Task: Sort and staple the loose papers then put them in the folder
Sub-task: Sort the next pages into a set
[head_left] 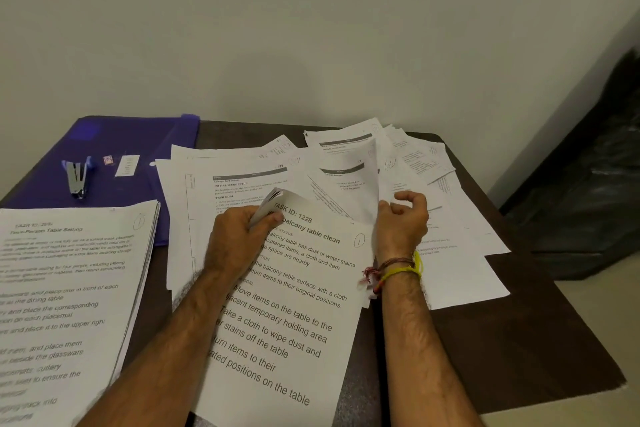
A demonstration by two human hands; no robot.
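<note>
My left hand (239, 236) grips the top left corner of a thin set of printed pages headed "TASK ID: 1228" (287, 315), held tilted over the table. My right hand (403, 218) has its fingers curled round the edge of a loose sheet (360, 184) that it lifts from the scattered white papers (446, 218) at centre and right. A sorted stack of papers (69, 305) lies at the left front. The purple folder (131, 142) lies flat at the back left, with a silver and blue stapler (78, 177) on it.
A small staple box (108, 160) and a white paper slip (127, 165) lie on the folder. The dark brown table (519, 340) ends at the right, where a black bag (588, 184) stands on the floor. A wall runs close behind.
</note>
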